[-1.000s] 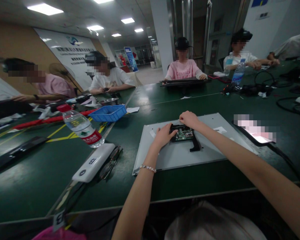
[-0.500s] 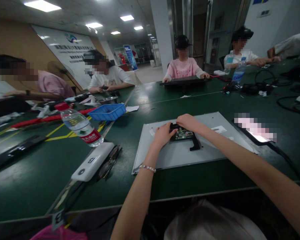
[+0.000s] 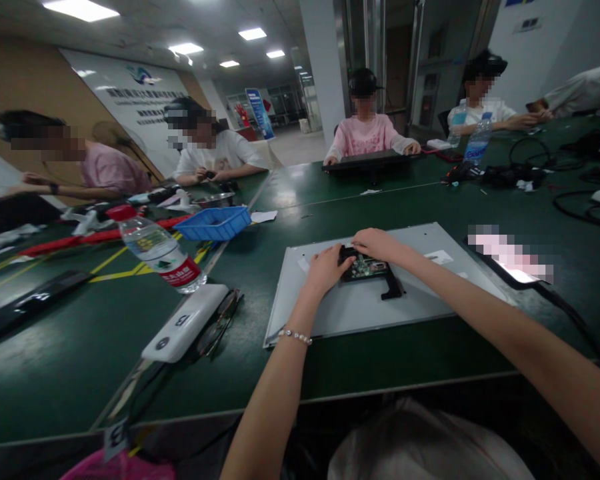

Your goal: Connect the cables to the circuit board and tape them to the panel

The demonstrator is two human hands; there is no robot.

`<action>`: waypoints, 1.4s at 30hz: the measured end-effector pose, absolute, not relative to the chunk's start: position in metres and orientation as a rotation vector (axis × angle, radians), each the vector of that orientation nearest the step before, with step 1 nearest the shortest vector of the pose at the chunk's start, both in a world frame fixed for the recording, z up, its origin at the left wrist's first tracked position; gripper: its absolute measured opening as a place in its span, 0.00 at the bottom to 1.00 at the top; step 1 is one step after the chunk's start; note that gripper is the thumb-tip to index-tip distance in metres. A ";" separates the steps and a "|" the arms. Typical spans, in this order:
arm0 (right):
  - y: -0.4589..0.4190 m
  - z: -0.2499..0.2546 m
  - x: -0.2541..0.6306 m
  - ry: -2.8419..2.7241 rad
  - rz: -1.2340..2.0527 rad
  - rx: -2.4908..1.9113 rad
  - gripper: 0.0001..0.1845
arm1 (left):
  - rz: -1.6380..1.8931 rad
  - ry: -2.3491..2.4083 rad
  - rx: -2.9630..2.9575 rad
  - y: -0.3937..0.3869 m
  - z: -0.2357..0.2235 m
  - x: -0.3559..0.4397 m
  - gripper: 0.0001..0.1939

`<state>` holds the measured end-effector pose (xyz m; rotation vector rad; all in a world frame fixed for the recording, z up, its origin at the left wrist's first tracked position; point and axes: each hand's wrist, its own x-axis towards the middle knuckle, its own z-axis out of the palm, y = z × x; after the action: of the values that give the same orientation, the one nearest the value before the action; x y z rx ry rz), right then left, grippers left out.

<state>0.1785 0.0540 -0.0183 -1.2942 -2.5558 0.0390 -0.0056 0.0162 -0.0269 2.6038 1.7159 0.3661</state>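
Observation:
A flat grey-white panel point(image 3: 340, 317) lies on the table in front of me. On it rests a black plastic frame point(image 3: 391, 287) with a green circuit board point(image 3: 367, 268) inside, and an L-shaped arm of the frame reaches toward me. My left hand point(image 3: 325, 270) grips the frame's left side, thumb over its edge and fingers bent behind. At the far edge of the board my right hand point(image 3: 375, 243) is closed, its fingers curled down against it. Whatever lies under those right fingertips is hidden.
To the left stand a water bottle point(image 3: 163, 257), a white power bank point(image 3: 185, 323), glasses point(image 3: 220, 323) and a blue tray point(image 3: 215, 223). A lit phone point(image 3: 510, 257) with a cable lies right of the panel. Several people sit around the table.
My hands and the board stay almost in place. The person at the far left has shifted rightward, and that person's hand is higher.

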 end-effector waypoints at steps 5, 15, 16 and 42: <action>0.057 -0.014 0.211 -2.419 0.084 -1.338 0.16 | 0.326 1.769 2.564 0.014 -0.023 -0.006 0.26; 0.023 -0.027 0.285 -2.229 0.434 -1.611 0.20 | 0.440 1.575 2.804 -0.008 -0.003 0.011 0.22; 0.020 -0.028 0.287 -2.235 0.450 -1.609 0.21 | 0.443 1.535 2.832 -0.010 -0.003 0.014 0.20; 0.002 -0.027 0.275 -1.862 1.119 -1.402 0.08 | 0.473 1.208 2.915 -0.026 -0.007 0.037 0.17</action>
<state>0.2749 0.0020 -0.0271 -1.4019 -1.8620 1.1186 0.0369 -0.0260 -0.0072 2.9145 1.2084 0.4733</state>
